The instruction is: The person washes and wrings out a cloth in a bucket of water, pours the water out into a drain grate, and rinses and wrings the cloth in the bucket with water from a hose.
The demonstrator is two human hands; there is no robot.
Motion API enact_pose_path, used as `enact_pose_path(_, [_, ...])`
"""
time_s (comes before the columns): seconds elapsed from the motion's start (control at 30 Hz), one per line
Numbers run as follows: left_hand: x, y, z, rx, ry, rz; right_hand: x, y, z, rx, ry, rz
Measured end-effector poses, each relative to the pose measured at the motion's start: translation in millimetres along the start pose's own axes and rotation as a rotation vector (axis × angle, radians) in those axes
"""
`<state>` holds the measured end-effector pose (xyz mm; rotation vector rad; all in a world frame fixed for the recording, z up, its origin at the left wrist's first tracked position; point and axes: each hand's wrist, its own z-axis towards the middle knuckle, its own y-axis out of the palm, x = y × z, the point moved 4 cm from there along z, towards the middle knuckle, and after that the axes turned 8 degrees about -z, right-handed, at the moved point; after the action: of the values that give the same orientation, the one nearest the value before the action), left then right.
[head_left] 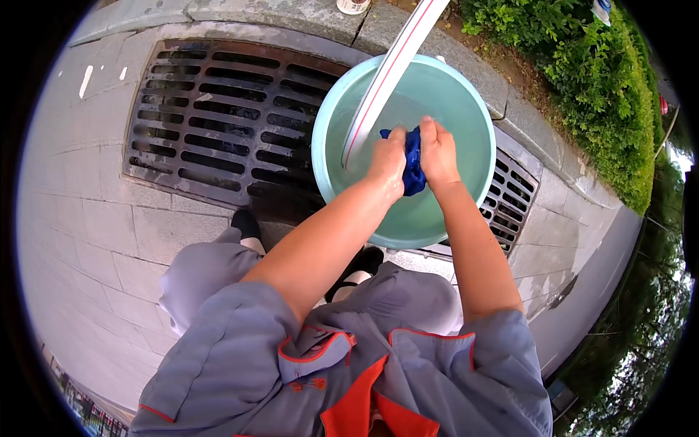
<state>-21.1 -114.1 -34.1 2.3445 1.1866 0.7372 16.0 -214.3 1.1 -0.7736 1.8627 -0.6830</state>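
A wet, dark blue cloth (413,164) is bunched between my two hands above the water in a pale green basin (325,138). My left hand (387,158) has its fingers closed on the cloth's left side. On the other side my right hand (438,154) grips it too, thumb and fingers pointing up and away from me. A white hose (393,69) with a red stripe comes in from the top and dips into the basin's left part. Part of the cloth is hidden by my fingers.
Under and left of the basin lies a rusty drain grate (226,124); another grate (510,193) shows at right. A stone kerb (320,22) and green hedge (582,80) run beyond. My shoes (247,222) are close to the basin on the paving.
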Motion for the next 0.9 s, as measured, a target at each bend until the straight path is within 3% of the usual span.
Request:
enact_pose_path(0.07, [19, 7, -16, 0.143, 0.053, 0.170, 23, 19, 28, -0.172, 0.476, 0.453])
enact_pose_path(0.13, [22, 3, -11, 0.113, 0.162, 0.167, 66, 34, 57, 0.091, 0.466, 0.378])
enact_pose_path(0.2, [24, 3, -6, 0.091, 0.082, 0.110, 104, 62, 72, 0.317, 0.450, 0.274])
enact_pose_path(0.27, [13, -7, 8, 0.041, 0.082, 0.158, 92, 94, 51, 0.330, 0.223, -0.059])
enact_pose_path(0.37, [11, -10, 4, 0.089, -0.001, 0.178, 63, 85, 31, -0.608, -0.027, -0.205])
enact_pose_path(0.4, [16, -5, -4, 0.102, -0.010, 0.196, 76, 85, 37, -0.674, 0.010, -0.276])
enact_pose_path(0.47, [24, 1, -19, 0.132, -0.025, 0.226, 130, 90, 76, -0.327, 0.373, -0.332])
enact_pose_path(0.5, [23, 0, -17, 0.133, -0.029, 0.229, 136, 86, 82, -0.145, 0.454, -0.244])
enact_pose_path(0.6, [6, -18, 11, 0.218, -0.098, 0.197, 61, 61, 42, -0.211, 0.342, 0.348])
enact_pose_path(0.67, [5, -12, 11, 0.108, -0.153, 0.064, 7, 18, 4, -0.379, 0.320, 0.453])
enact_pose_path(0.8, [5, 3, 11, -0.225, -0.179, -0.278, -35, -33, -71, -0.246, -0.259, 0.548])
enact_pose_path(0.87, [23, 21, -33, -0.398, -0.195, -0.088, -61, -44, -115, -0.009, -0.612, 0.077])
enact_pose_path(0.9, [12, 13, -18, -0.346, -0.247, -0.032, -74, -38, -133, -0.126, -0.393, 0.029])
